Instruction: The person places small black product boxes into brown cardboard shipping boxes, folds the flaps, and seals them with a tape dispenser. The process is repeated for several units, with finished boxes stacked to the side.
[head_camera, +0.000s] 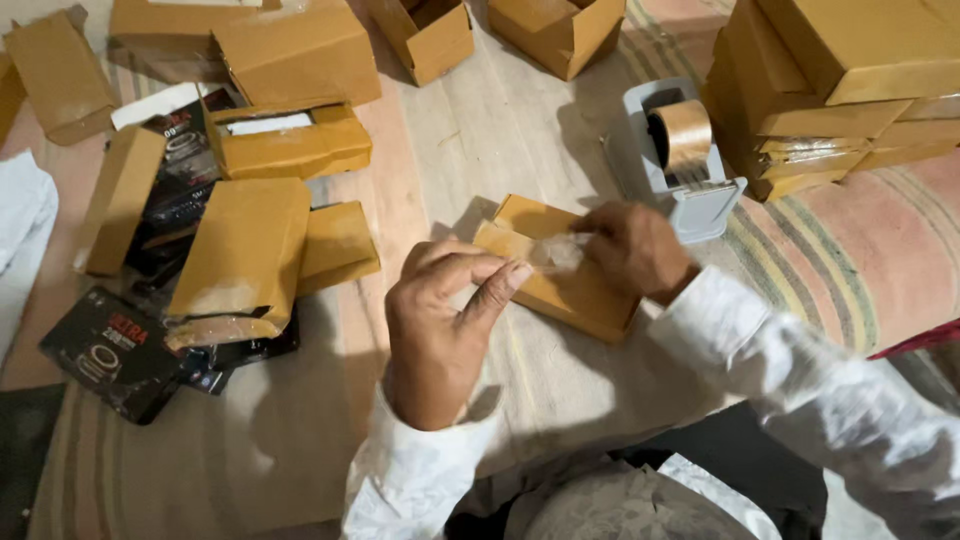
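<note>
Cardboard boxes (250, 250) lie scattered at the far left on a striped cloth (230, 460), some folded shut, some with flaps loose, and between them sit black printed product packs (105, 350) not yet boxed. Further along, two open boxes (425, 35) stand empty at the top edge.

In the middle, the left hand (440, 320) is raised above the cloth with thumb and forefinger pinched on one end of a strip of clear tape (555, 252). The strip runs rightwards across the small flat brown box (570, 285) lying just beyond the hand. The right hand (635, 250) rests on the far side of that box, its fingers closed on the other end of the tape and seemingly pressing down there; exactly how the fingertips grip is hidden by the back of the hand. The box appears folded shut, and the tape looks stretched over it but not yet smoothed flat.

Just beside the right hand stands a grey tape dispenser (690, 190) carrying a brown roll. At the far right a stack of closed boxes (830, 90) is piled up, apparently finished. Judging by this, packing is partway through: one pile looks sealed, one box is being taped, and the boxes and loose packs at the left remain.
</note>
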